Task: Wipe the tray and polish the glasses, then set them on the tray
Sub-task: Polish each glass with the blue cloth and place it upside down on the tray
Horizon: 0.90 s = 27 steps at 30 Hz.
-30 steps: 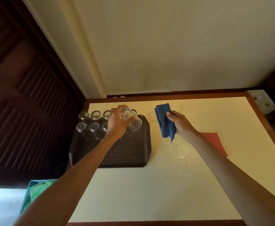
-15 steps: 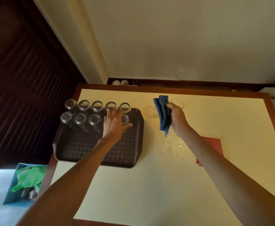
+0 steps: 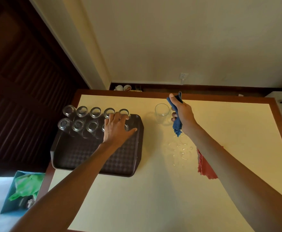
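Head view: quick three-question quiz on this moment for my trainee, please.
1. True or false: the lone glass stands on the tray.
2. What does the right hand grip? A) blue cloth B) a glass C) nothing
3. Fill in: the back row of glasses on the tray counts ___.
Key: 1 false, it stands on the table; 2 A; 3 five.
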### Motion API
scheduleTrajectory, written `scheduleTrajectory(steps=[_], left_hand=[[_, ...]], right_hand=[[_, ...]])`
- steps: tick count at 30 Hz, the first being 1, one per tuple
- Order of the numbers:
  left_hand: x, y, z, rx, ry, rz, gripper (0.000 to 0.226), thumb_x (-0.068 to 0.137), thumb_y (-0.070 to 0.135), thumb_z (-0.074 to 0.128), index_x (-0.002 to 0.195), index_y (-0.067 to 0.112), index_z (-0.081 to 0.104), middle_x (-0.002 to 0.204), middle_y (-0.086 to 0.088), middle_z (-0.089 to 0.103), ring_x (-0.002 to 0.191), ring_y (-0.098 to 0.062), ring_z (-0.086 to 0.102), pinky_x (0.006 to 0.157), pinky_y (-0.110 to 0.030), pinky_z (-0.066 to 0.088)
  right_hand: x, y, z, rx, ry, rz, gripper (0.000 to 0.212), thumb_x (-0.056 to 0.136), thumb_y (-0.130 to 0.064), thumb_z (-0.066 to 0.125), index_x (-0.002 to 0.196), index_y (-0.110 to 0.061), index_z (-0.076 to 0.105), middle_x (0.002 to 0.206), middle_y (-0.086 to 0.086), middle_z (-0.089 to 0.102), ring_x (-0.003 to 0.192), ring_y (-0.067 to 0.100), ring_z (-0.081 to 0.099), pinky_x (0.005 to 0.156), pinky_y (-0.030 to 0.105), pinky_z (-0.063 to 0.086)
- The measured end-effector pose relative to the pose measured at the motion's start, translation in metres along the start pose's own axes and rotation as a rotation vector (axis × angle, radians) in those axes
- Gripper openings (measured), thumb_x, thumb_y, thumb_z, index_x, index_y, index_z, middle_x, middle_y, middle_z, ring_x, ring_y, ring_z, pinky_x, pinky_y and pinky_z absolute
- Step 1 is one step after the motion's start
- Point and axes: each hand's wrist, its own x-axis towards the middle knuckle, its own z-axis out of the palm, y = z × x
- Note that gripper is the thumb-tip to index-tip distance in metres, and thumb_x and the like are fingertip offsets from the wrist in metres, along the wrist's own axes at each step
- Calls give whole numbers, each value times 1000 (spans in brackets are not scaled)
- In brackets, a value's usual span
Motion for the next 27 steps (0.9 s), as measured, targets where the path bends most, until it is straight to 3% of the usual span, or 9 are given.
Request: scheduleTrajectory(steps=[2, 5, 10, 11, 13, 15, 21, 24, 27], left_hand=[[9, 19, -9, -85, 46, 37, 49, 88, 55, 73, 121, 20, 67, 123, -6, 63, 118, -29, 54, 98, -47, 46], [31, 55, -16, -198, -36, 64, 46, 93, 46, 71, 129, 22, 60, 125, -3, 61, 119, -23, 54, 100, -46, 49], [70, 99, 6, -224, -319, 45, 81, 83, 41, 84, 148, 22, 41, 143, -8, 49, 131, -28, 50, 102, -46, 50], [75, 104, 13, -204, -359, 44, 88, 81, 42, 86, 152, 22, 37, 146, -10, 46, 134, -30, 48, 103, -46, 48], [84, 112, 27, -160, -407, 37, 100, 79, 44, 88, 157, 20, 30, 152, -14, 40, 138, -35, 44, 106, -47, 45], [90, 115, 42, -162, -417, 14, 105, 78, 45, 88, 159, 19, 26, 154, -16, 39, 140, -37, 44, 107, -48, 45], [94, 113, 68, -420, -293, -76, 75, 79, 32, 90, 138, 16, 47, 143, -7, 57, 127, -28, 56, 90, -32, 44], [85, 105, 66, -496, -272, -100, 72, 77, 31, 91, 131, 16, 48, 139, -5, 60, 120, -28, 59, 89, -34, 47], [75, 97, 53, -619, -211, -139, 66, 76, 31, 91, 123, 17, 48, 129, 1, 64, 111, -22, 63, 81, -25, 46]], right_hand=[[6, -4, -5, 33, 10, 8, 39, 87, -50, 73, 98, -15, 58, 74, 0, 48, 51, 11, 40, 44, 22, 39], [16, -11, -12, 84, 34, 20, 30, 93, -43, 68, 96, -16, 57, 70, 1, 46, 48, 10, 40, 42, 22, 38], [37, -13, -26, 168, 57, 43, 33, 99, -44, 59, 105, -11, 57, 68, 2, 47, 45, 10, 45, 46, 26, 41], [40, -12, -29, 161, 65, 47, 38, 99, -46, 58, 111, -10, 58, 73, 3, 53, 53, 13, 52, 53, 30, 47], [48, -8, -36, 90, 112, 49, 46, 100, -47, 55, 125, -9, 57, 99, 8, 65, 85, 23, 64, 81, 41, 55], [50, -3, -42, 59, 136, 52, 46, 102, -44, 52, 133, -10, 54, 122, 10, 65, 110, 28, 62, 102, 46, 50], [48, 6, -50, 165, 109, 11, 14, 107, -32, 45, 110, -21, 54, 104, 0, 63, 102, 22, 60, 97, 43, 50], [42, 5, -48, 179, 113, -45, 16, 107, -32, 44, 117, -21, 51, 108, -2, 61, 103, 18, 59, 93, 38, 49], [36, 5, -42, 142, 94, -81, 19, 107, -36, 43, 117, -23, 52, 113, -1, 61, 109, 20, 60, 98, 42, 51]])
